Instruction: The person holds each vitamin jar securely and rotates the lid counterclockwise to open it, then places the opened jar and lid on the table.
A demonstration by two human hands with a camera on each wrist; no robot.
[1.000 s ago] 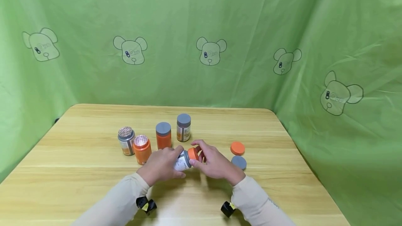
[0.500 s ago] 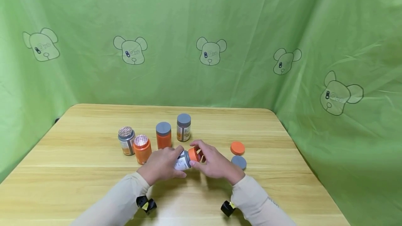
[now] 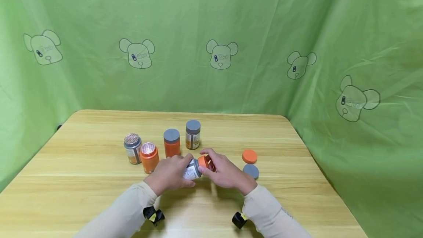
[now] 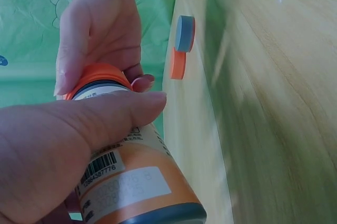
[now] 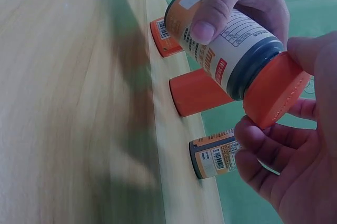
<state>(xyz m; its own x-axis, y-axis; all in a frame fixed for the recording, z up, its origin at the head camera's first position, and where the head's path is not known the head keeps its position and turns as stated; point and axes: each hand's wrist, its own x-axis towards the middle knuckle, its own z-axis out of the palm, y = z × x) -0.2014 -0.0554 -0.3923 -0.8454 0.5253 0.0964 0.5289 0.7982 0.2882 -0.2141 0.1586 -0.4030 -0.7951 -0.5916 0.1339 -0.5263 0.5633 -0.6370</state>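
Tilted above the table, a grey pill bottle [image 3: 190, 172] with a printed white and orange label lies in my left hand [image 3: 172, 172]. The left thumb [image 4: 126, 111] crosses its label, and the other left fingers are partly hidden behind it. An orange cap [image 5: 276, 90] sits on the bottle's grey neck, pointing to the right. My right hand [image 3: 226, 172] pinches this cap between the thumb and the fingers, which curl round its rim in the right wrist view.
Left of the hands stand a grey bottle [image 3: 133, 152] and an orange bottle [image 3: 150, 161], both foil-topped and capless. Behind are an orange bottle [image 3: 172, 147] and a grey bottle [image 3: 193, 138], both grey-capped. Loose orange [image 3: 249, 156] and grey [image 3: 251, 171] caps lie at right.
The right hand's fingers have shifted slightly about the orange cap. The left hand and the bottle stay in nearly the same place.
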